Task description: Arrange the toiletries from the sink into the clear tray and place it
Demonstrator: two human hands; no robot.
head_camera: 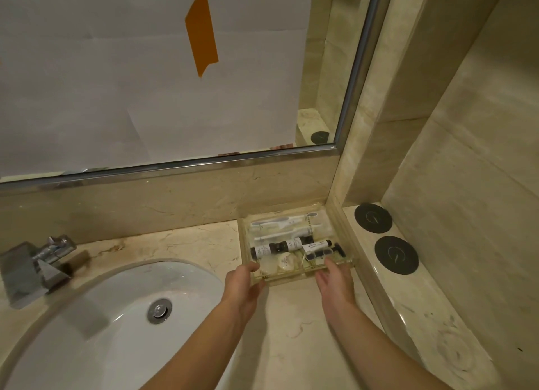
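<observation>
**Tray Held at the Bench Corner**

While both hands meet the clear tray (294, 277) at its near edge, the left hand (244, 284) has its grip clamped on the 7 o'clock corner and the right hand (335, 281) lies with fingers spread apart on the 5 o'clock rim. Toothbrushes (280, 222), small bottles (288, 245) and a round soap (284, 262) fill the tray, which sits on the bench (291, 331) at 3 o'clock of the sink (116, 316), against the wall.

clear tray (332, 265) hemmed by backsplash (175, 203) and ledge (364, 276); counter (291, 331) in front open.
</observation>
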